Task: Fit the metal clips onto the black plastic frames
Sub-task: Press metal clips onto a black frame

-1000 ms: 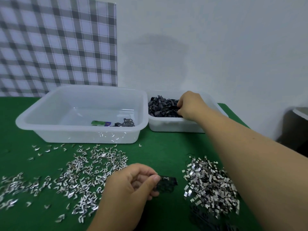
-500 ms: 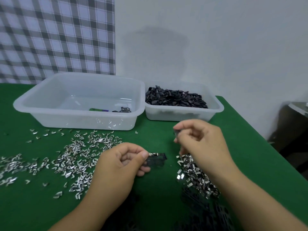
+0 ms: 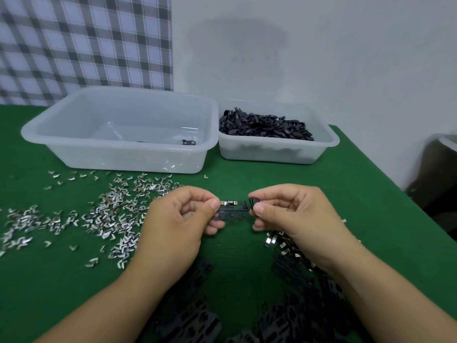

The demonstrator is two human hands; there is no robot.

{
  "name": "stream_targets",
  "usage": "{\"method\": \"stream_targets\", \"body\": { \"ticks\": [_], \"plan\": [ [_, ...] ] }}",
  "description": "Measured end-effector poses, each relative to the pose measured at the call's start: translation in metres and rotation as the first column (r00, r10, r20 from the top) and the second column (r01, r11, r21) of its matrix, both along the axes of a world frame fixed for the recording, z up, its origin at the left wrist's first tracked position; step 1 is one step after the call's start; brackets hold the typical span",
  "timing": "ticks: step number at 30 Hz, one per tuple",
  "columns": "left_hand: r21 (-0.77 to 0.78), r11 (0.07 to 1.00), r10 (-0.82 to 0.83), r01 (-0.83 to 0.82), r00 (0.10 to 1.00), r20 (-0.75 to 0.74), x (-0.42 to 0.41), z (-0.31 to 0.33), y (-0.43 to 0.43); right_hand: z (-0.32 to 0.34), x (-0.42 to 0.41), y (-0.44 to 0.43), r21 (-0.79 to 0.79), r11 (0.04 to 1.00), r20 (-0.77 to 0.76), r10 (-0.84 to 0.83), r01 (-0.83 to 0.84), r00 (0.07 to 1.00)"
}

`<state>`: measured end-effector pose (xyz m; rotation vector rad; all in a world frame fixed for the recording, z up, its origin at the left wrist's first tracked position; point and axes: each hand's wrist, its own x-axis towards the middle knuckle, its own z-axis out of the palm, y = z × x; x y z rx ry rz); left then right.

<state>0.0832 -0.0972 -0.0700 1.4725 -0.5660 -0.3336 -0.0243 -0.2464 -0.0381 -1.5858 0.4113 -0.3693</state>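
My left hand pinches a black plastic frame above the green table; a metal clip sits on the frame's top edge. My right hand pinches a small black plastic piece right at the frame's right end. Loose metal clips lie scattered on the cloth to the left, and a second heap of clips shows under my right wrist. Several more black frames lie near the front edge between my forearms.
A large translucent tub stands at the back left with a few parts on its floor. Beside it a smaller tub is full of small black pieces. The table's right edge runs diagonally; a dark object stands beyond it.
My right hand came back from the small tub with a black piece and now meets the frame's right end. My left hand lifted the frame slightly toward the centre.
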Motion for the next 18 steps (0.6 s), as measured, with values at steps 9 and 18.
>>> {"method": "stream_targets", "body": {
  "ticks": [9, 18],
  "plan": [
    [-0.020, 1.000, -0.015, 0.015, 1.000, -0.001, -0.0008, 0.0007, -0.0003, -0.0035, 0.0014, 0.0014, -0.044, 0.999, -0.005, 0.013, -0.013, 1.000],
    [-0.029, 0.998, -0.054, 0.056, 0.997, 0.057, -0.0005, 0.0006, 0.0002, -0.0033, 0.0031, 0.0013, -0.060, 0.997, -0.060, 0.034, -0.038, 0.998]
  ]
}}
